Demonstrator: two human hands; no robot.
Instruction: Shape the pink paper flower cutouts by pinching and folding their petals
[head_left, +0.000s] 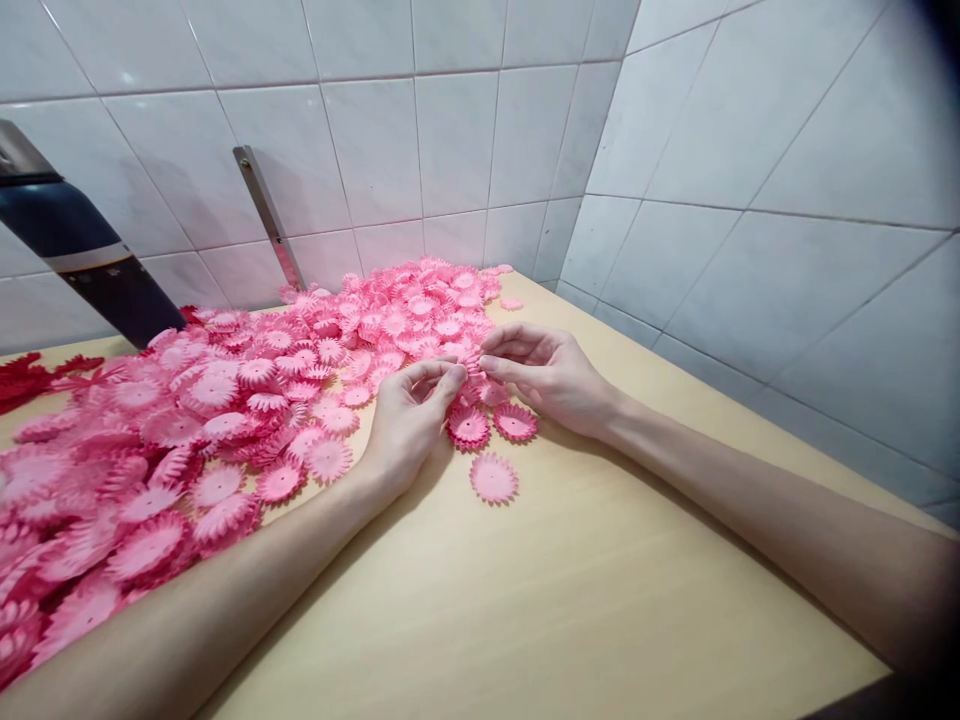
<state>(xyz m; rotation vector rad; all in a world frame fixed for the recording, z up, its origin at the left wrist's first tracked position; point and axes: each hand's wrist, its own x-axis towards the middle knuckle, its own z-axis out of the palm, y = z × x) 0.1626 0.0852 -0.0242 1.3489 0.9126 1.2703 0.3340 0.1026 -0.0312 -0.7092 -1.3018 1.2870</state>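
My left hand (409, 415) pinches the left edge of a pink fringed flower piece (468, 362) between thumb and fingers. On its right edge, the thumb and fingertips of my right hand (551, 378) are closed as well. Just below the hands lie a darker pink flower piece (469, 427) and another one (516, 422) beside it. A single pale pink flower piece (494, 478) rests flat on the table nearer to me. To the left and behind, a large heap of pink flower pieces (255, 372) spreads over the table.
A dark blue bottle (82, 235) stands at the back left, near red pieces (26, 380). A metal strip (266, 210) leans on the tiled wall (457, 130) behind the heap. The wooden table (540, 600) meets the walls at the back and right.
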